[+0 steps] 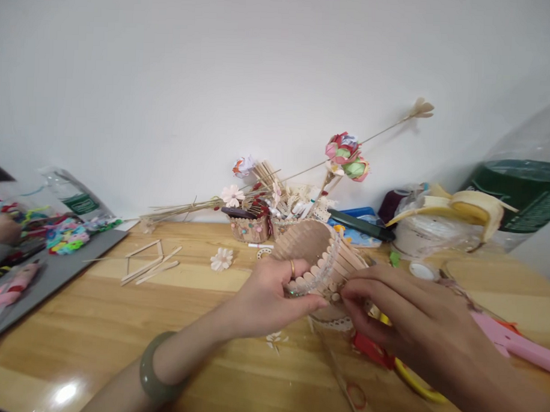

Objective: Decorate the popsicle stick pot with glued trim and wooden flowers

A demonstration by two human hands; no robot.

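Observation:
A round cup made of wooden craft sticks (345, 256) is tilted, its open mouth facing up and left, with a glittery clear band near the rim. My left hand (263, 299) is closed on its rim, fingers inside and thumb outside. Small round wooden pieces sit on the cup's side near the thumb. My right hand (406, 313) pinches its fingertips together against that side; what they hold, if anything, is hidden. Lace trim (331, 323) shows just below the cup.
Loose sticks (149, 265) and a pale flower (221, 259) lie to the left. Decorated holders with paper flowers (344, 151) stand behind. At right are a peeled banana (464, 206) and a pink glue gun (514, 343). Another person's hand (2, 229) is far left.

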